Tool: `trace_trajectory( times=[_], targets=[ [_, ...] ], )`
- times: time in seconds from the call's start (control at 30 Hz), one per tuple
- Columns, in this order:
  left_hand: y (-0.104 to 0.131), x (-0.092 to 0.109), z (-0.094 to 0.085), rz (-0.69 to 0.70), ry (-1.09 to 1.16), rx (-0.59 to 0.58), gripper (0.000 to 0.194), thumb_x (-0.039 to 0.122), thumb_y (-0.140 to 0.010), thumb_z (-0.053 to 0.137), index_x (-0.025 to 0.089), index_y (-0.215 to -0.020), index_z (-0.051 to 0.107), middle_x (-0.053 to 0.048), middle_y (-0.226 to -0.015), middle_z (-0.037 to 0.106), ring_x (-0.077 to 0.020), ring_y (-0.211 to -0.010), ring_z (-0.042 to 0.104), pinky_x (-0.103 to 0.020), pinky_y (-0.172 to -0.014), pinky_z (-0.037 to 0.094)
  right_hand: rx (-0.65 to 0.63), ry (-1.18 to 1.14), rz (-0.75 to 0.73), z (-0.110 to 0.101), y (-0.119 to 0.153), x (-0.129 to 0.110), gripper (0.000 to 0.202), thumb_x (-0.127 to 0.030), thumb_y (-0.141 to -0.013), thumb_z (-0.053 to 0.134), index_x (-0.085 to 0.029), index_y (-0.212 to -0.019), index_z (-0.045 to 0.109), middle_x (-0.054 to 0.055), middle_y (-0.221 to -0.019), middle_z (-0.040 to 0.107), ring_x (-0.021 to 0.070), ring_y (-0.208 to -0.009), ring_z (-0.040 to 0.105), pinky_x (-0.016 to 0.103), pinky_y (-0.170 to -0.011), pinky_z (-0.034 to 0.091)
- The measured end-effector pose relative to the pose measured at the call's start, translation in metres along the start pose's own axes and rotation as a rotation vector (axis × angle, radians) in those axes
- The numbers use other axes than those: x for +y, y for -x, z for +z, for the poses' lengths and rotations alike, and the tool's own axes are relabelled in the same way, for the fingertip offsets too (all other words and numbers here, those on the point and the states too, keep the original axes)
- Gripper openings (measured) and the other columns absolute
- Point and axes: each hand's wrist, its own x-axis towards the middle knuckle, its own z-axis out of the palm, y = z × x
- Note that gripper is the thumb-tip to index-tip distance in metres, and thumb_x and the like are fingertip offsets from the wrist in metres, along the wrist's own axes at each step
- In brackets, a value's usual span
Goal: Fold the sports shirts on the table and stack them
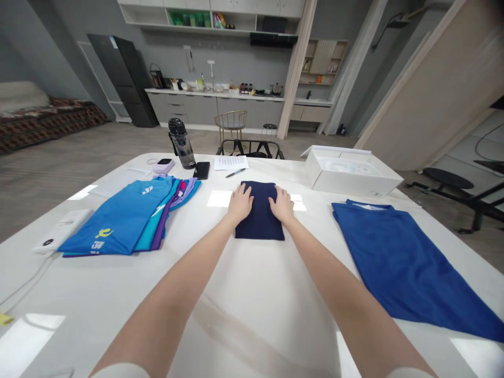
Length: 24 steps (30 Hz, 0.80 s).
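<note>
A dark navy piece of folded cloth, a neat rectangle, lies flat in the middle of the white table. On its left edge rests my left hand, fingers spread over the fabric. My right hand lies on the opposite edge, its fingers also apart. Neither hand grips the cloth. To the left is a stack of folded shirts in blue, teal and purple. Off to the right a larger blue shirt is laid out, its collar at the far end.
Behind the shirt stack stand a dark water bottle, a phone and a lilac device. A pen lies by a printed sheet. An open white box sits back right; a white power strip-like block is left.
</note>
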Motion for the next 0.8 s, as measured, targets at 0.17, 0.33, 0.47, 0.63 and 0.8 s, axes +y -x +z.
trace_trajectory(
  times=[0.17, 0.33, 0.47, 0.63, 0.8],
  targets=[
    [0.011, 0.013, 0.009, 0.052, -0.096, -0.083, 0.052, 0.03, -0.103, 0.033, 0.012, -0.151, 0.044, -0.019, -0.163, 0.032, -0.0343, -0.152, 0.027, -0.056, -0.122, 0.024, -0.03, 0.029, -0.181, 0.007, 0.008, -0.013, 0.049, -0.026, -0.1, 0.037, -0.022, -0.149, 0.044, 0.012, -0.161, 0.037, 0.03, -0.149, 0.029, 0.059, -0.117, 0.027],
    [-0.018, 0.023, 0.016, 0.001, -0.028, -0.098, 0.055, 0.022, -0.102, 0.029, 0.012, -0.155, 0.037, -0.016, -0.165, 0.028, -0.0316, -0.154, 0.022, -0.052, -0.123, 0.022, -0.076, 0.042, -0.268, 0.015, -0.021, -0.037, 0.052, -0.019, -0.101, 0.027, -0.02, -0.151, 0.044, 0.008, -0.165, 0.031, 0.0253, -0.153, 0.022, 0.054, -0.123, 0.018],
    [-0.041, 0.015, 0.028, -0.043, 0.021, -0.193, 0.057, 0.027, -0.102, 0.027, 0.011, -0.157, 0.035, -0.016, -0.166, 0.027, -0.0313, -0.155, 0.021, -0.052, -0.124, 0.022, -0.213, 0.081, -0.204, 0.028, -0.039, -0.034, 0.054, -0.026, -0.104, 0.026, -0.024, -0.156, 0.037, 0.006, -0.165, 0.032, 0.0272, -0.152, 0.026, 0.054, -0.122, 0.02],
    [-0.043, -0.001, 0.046, -0.132, 0.007, -0.209, 0.06, 0.044, -0.103, 0.026, 0.021, -0.158, 0.037, -0.01, -0.168, 0.024, -0.0316, -0.155, 0.018, -0.053, -0.125, 0.016, -0.282, 0.121, -0.114, 0.043, -0.044, -0.02, 0.054, -0.037, -0.106, 0.024, -0.03, -0.159, 0.033, 0.004, -0.167, 0.027, 0.0299, -0.154, 0.022, 0.062, -0.121, 0.015],
    [-0.039, -0.004, 0.05, -0.137, 0.008, -0.163, 0.059, 0.044, -0.103, 0.028, 0.025, -0.157, 0.039, -0.009, -0.167, 0.026, -0.0325, -0.155, 0.018, -0.053, -0.126, 0.015, -0.252, 0.108, -0.039, 0.047, -0.043, -0.021, 0.055, -0.046, -0.106, 0.024, -0.035, -0.159, 0.032, 0.005, -0.167, 0.026, 0.0332, -0.154, 0.019, 0.069, -0.119, 0.011]
  ],
)
